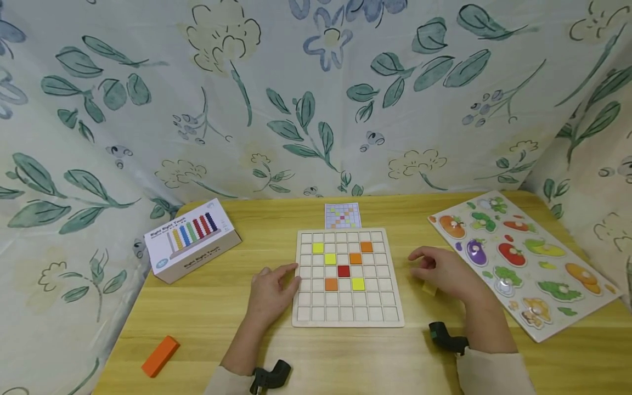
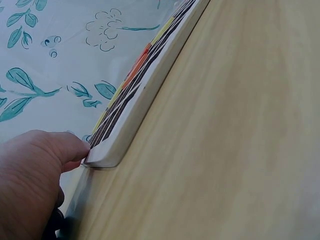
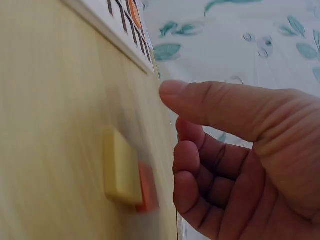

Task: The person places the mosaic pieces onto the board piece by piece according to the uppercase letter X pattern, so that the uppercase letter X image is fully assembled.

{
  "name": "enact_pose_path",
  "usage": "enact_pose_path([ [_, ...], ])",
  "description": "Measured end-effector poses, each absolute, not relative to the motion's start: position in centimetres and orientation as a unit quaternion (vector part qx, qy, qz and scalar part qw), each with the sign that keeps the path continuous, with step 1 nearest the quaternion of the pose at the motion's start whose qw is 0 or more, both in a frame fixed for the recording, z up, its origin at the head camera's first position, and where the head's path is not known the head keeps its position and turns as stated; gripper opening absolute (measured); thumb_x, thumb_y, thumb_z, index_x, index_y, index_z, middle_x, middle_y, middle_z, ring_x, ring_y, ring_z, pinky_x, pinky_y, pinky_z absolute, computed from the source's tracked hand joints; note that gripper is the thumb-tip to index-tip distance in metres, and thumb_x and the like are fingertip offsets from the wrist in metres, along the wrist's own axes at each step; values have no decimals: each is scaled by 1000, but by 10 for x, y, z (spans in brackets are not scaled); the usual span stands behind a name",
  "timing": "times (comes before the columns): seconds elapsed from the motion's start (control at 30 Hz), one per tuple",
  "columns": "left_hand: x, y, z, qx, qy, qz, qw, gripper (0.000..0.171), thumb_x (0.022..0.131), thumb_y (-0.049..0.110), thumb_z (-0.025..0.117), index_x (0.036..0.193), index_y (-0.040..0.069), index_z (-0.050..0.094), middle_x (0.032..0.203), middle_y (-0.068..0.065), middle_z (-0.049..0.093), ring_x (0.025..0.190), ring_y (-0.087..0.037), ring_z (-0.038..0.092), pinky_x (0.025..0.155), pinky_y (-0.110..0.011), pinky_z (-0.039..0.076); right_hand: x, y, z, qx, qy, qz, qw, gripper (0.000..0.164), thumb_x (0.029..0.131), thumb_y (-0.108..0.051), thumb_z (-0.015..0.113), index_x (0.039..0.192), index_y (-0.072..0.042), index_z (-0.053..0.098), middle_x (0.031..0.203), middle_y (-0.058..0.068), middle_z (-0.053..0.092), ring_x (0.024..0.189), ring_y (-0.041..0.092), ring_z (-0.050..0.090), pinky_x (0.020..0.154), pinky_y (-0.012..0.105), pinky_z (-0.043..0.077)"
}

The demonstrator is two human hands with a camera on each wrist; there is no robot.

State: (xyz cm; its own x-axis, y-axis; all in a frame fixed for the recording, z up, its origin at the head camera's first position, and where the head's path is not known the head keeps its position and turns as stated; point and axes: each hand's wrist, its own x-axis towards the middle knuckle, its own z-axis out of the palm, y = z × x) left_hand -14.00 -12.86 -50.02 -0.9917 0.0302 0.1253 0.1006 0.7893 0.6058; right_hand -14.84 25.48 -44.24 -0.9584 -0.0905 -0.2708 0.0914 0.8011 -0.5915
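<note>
A white grid board (image 1: 345, 320) lies flat, bearing three yellow squares, three orange ones and one red square (image 1: 343, 271). At its left edge, my left hand (image 1: 269, 296) touches the rim with thumb and index fingertips; the left wrist view shows the thumb at the board's corner. My right hand (image 1: 441, 271) hovers right of the board, fingers loosely bent and holding nothing. Below it sits a yellow block (image 3: 120, 170), partly hidden in the head view. A reddish-orange block (image 3: 148, 187) shows behind the yellow one in the right wrist view.
A small card (image 1: 343, 215) with a coloured grid pattern stands beyond the board. To the left is a white box (image 1: 192, 240) with coloured pegs pictured. An orange block (image 1: 160, 356) lies front left. A vegetable puzzle board (image 1: 533, 274) lies at the right.
</note>
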Motion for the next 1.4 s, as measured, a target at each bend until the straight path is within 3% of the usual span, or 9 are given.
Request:
enact_pose_path([
  [0.27, -139, -130, -501, -33, -945, -320, 56, 31, 91, 34, 75, 120, 24, 77, 55, 8, 42, 63, -11, 36, 74, -30, 28, -145, 295, -449, -2, 936, -313, 164, 36, 93, -31, 75, 123, -12, 68, 98, 5, 61, 84, 20, 52, 70, 32, 41],
  [0.57, -139, -131, -503, -29, -945, -322, 49, 32, 91, 37, 75, 121, 26, 76, 55, 8, 42, 64, -12, 37, 75, -31, 28, -142, 307, -448, 19, 923, -325, 205, 32, 91, -17, 75, 121, -8, 68, 94, 6, 57, 83, 22, 49, 68, 31, 39],
  [0.83, -138, -130, -505, -36, -943, -325, 64, 30, 91, 34, 76, 120, 26, 77, 55, 9, 42, 63, -11, 36, 73, -31, 28, -144, 305, -454, 11, 931, -314, 188, 26, 96, -18, 69, 121, -12, 69, 97, 6, 58, 85, 21, 50, 70, 33, 38],
  [1.03, -139, -130, -505, -38, -944, -321, 67, 30, 91, 35, 75, 120, 26, 77, 55, 9, 42, 62, -11, 36, 73, -30, 28, -144, 306, -453, 34, 927, -318, 198, 34, 93, -17, 72, 125, -9, 65, 101, 9, 57, 87, 24, 51, 69, 34, 39],
  [1.4, -140, -129, -503, -34, -944, -322, 54, 31, 91, 36, 75, 121, 26, 76, 55, 8, 43, 63, -12, 37, 74, -31, 28, -144, 303, -454, 31, 934, -303, 187, 32, 94, -22, 71, 122, -9, 65, 98, 8, 59, 83, 23, 51, 68, 33, 39],
])
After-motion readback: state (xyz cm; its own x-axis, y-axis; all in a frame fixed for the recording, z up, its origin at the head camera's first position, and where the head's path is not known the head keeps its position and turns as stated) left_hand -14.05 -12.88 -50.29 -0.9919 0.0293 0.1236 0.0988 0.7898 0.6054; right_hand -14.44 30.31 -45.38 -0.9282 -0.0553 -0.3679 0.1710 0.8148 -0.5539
